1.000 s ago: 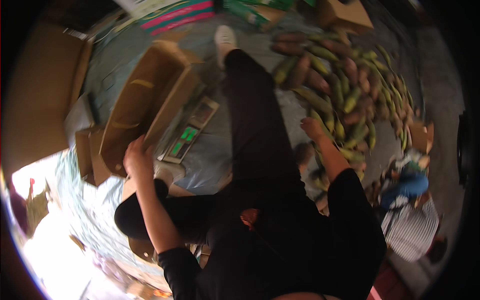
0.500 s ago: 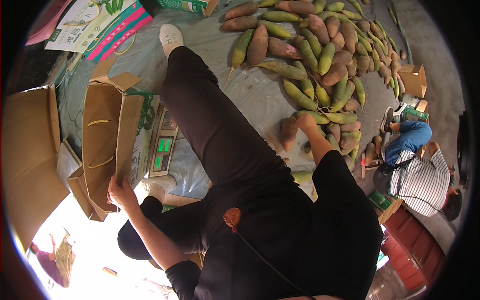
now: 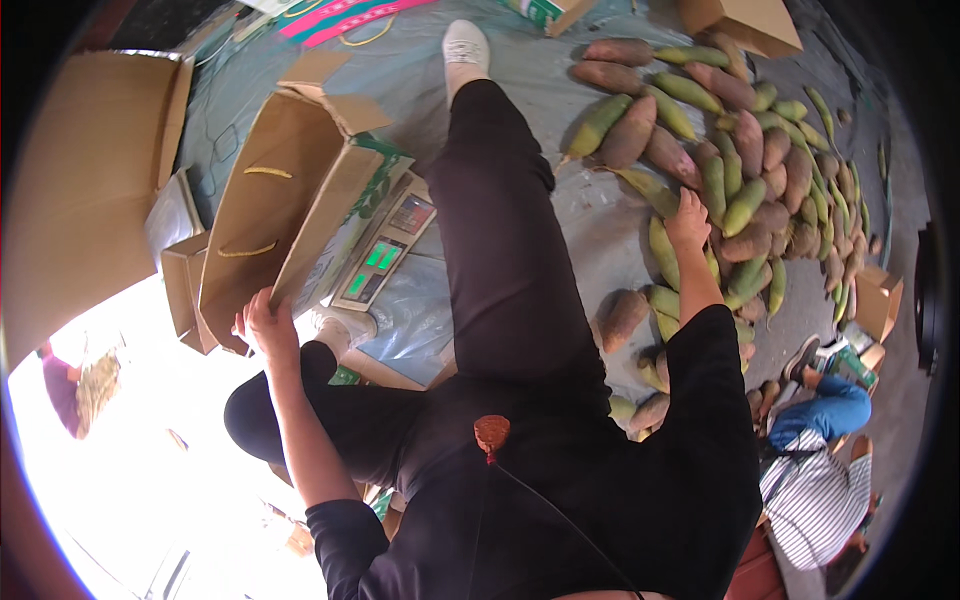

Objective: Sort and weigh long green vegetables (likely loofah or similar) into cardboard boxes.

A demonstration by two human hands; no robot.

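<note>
Fingers (image 3: 262,304) of left hand (image 3: 267,328) clamp carton (image 3: 322,200); outstretched right hand (image 3: 690,226) at green radish (image 3: 645,188), grip unclear.

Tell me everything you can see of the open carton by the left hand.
The open carton looks like corrugated cardboard: plain brown inside, with white and green print on its outer right side. It is long and narrow, its mouth toward the camera, its far end slanting rightward. Two flaps stick out there, and two yellow cord loops show inside. The left hand touches its near right rim. A scale lies along its right; its underside is hidden.
</note>
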